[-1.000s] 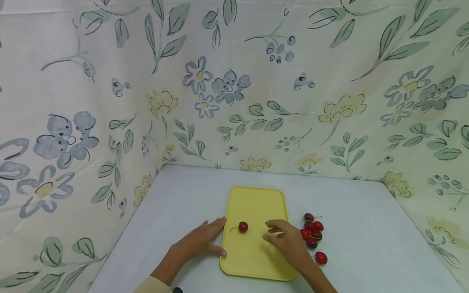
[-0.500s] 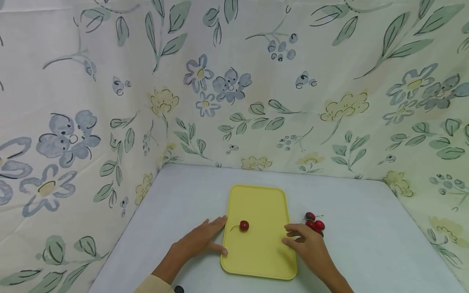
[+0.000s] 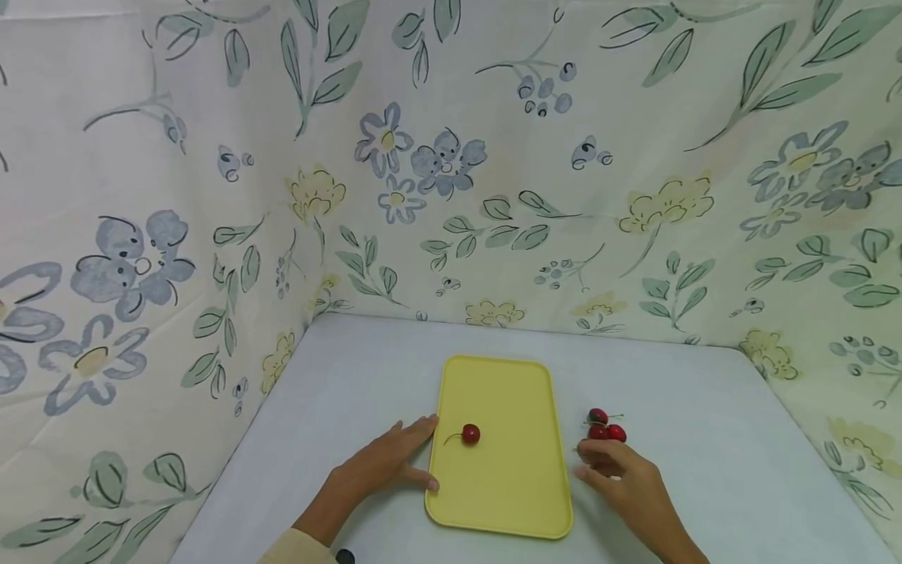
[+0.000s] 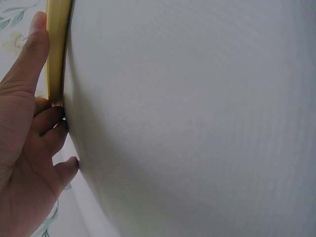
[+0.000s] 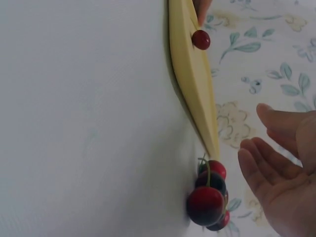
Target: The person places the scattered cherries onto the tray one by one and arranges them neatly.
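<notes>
A yellow tray [image 3: 496, 478] lies on the white table, with one dark red cherry [image 3: 470, 434] and its stem on it. My left hand [image 3: 384, 462] rests at the tray's left edge, thumb and fingertips touching the rim; in the left wrist view the thumb [image 4: 34, 54] lies along that rim. My right hand [image 3: 627, 478] is just right of the tray, over a cluster of cherries [image 3: 599, 423], partly covering them. In the right wrist view its fingers [image 5: 274, 168] are loosely bent and apart from the cherries [image 5: 205, 205], with nothing between thumb and fingers.
The white tabletop [image 3: 705, 439] extends on both sides of the tray. Floral cloth [image 3: 451, 157] hangs behind and along the sides. Near the left sleeve, a small black round thing [image 3: 344, 557] shows at the bottom edge.
My right hand has moved right, from above the tray to the cherries beside it. The left hand stays at the tray's edge, and the cherry on the tray has not moved.
</notes>
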Motion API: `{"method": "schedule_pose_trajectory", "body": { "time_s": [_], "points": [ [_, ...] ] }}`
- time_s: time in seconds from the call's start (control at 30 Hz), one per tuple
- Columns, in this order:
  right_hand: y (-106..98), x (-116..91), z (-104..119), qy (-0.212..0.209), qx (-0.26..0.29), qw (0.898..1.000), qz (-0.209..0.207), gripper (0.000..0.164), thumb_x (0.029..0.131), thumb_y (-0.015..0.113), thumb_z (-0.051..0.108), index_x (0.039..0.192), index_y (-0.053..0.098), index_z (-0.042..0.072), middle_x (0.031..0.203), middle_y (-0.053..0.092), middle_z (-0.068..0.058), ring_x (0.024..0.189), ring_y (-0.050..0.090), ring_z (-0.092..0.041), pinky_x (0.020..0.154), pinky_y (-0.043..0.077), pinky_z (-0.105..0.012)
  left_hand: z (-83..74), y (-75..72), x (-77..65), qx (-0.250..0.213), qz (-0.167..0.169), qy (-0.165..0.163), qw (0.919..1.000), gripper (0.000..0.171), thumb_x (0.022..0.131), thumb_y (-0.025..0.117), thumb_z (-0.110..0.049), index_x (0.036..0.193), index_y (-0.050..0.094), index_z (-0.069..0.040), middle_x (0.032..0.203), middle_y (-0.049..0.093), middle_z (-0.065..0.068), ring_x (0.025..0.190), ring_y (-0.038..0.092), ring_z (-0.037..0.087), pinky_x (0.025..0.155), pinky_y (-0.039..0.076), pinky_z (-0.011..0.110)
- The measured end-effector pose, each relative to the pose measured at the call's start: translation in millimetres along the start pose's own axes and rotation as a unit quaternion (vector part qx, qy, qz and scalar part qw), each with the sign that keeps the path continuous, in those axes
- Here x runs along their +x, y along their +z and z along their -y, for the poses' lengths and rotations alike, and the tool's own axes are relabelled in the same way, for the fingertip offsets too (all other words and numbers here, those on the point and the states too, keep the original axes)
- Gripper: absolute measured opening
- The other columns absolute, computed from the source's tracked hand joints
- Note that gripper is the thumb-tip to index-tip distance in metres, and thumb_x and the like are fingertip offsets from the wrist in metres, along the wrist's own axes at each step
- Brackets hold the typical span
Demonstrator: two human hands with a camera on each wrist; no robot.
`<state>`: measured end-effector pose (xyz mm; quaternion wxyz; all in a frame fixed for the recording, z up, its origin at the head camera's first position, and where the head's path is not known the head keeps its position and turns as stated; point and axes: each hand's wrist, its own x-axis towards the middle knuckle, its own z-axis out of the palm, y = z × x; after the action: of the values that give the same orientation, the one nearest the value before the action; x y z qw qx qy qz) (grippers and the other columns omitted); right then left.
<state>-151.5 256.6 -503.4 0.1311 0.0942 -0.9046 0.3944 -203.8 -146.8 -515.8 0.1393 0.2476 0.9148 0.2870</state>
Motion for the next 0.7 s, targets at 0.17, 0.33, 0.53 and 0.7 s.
{"method": "schedule_pose_trajectory", "body": {
  "time_s": [0.17, 0.33, 0.53, 0.7],
  "points": [
    [-8.0, -4.1, -6.1, 0.022, -0.006, 1.0, 0.006, 0.038, 0.083, 0.09, 0.011, 0.118, 0.076, 0.013, 0.109, 0.077, 0.002, 0.094, 0.075, -0.01, 0.077, 0.063, -0.02, 0.8, -0.1, -0.2, 0.001, 0.0, 0.002, 1.0, 0.109, 0.083, 0.082, -0.057, 0.167, 0.032, -0.008, 0.172, 0.035, 0.01, 0.159, 0.032, 0.032, 0.13, 0.024, 0.06],
    [-13.2, -7.7, -11.4, 0.043, -0.028, 0.999, 0.008, 0.036, 0.084, 0.091, 0.015, 0.117, 0.077, 0.013, 0.108, 0.077, 0.004, 0.095, 0.073, -0.007, 0.078, 0.063, -0.019, 0.5, -0.4, -0.9, -0.004, -0.001, -0.004, 1.0, 0.109, 0.083, 0.082, -0.057, 0.167, 0.033, -0.009, 0.172, 0.035, 0.01, 0.159, 0.032, 0.035, 0.129, 0.026, 0.062],
    [-19.3, -12.0, -18.4, 0.054, -0.047, 0.997, 0.009, 0.035, 0.086, 0.089, 0.016, 0.119, 0.076, 0.013, 0.111, 0.077, 0.001, 0.094, 0.074, -0.009, 0.077, 0.063, -0.019, 0.6, -0.8, 0.3, -0.006, 0.001, -0.004, 1.0, 0.109, 0.083, 0.083, -0.056, 0.167, 0.033, -0.009, 0.172, 0.035, 0.01, 0.16, 0.032, 0.031, 0.13, 0.024, 0.06],
    [-23.2, -13.3, -22.2, 0.089, -0.062, 0.994, 0.029, 0.036, 0.088, 0.088, 0.017, 0.121, 0.076, 0.01, 0.114, 0.077, -0.003, 0.098, 0.075, -0.017, 0.081, 0.065, -0.026, 2.5, 0.3, 1.8, -0.004, 0.002, -0.004, 1.0, 0.11, 0.083, 0.082, -0.057, 0.167, 0.032, -0.009, 0.172, 0.035, 0.01, 0.16, 0.032, 0.03, 0.131, 0.023, 0.058]
  ]
}}
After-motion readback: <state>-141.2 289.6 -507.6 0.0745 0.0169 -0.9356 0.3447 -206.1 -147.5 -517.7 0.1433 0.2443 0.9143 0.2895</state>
